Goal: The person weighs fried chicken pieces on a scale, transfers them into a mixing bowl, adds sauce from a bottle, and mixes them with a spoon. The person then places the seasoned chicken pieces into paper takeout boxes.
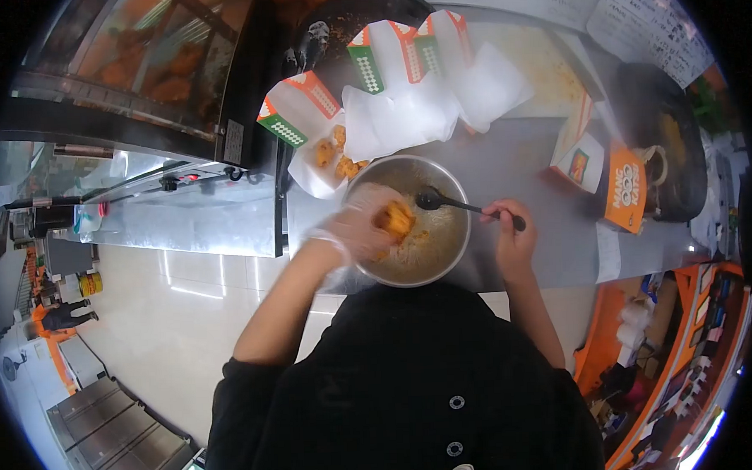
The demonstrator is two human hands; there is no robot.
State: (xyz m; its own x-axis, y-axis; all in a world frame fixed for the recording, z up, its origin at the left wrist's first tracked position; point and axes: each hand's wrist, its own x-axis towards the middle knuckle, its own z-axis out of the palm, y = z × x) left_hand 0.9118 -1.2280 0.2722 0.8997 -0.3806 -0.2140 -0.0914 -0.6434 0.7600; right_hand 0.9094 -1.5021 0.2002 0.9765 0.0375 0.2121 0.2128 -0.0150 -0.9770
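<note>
A round metal bowl [445, 261] with greasy residue inside stands on the metal counter in front of me. Over its left side is my left hand [367, 223], in a clear plastic glove and slightly blurred, closed on golden fried food [397, 221]. My right hand [511, 230] is bare and grips the handle of a black spoon [453, 202], whose head rests inside the bowl. Just behind the bowl's left rim, a paper-lined box [301, 105] holds several fried pieces [326, 152].
Paper-lined boxes [386, 56] stand at the back. An orange box [625, 189] and a black container [679, 150] are at the right. A glass display cabinet [150, 60] is at the left. A person [64, 317] stands far left.
</note>
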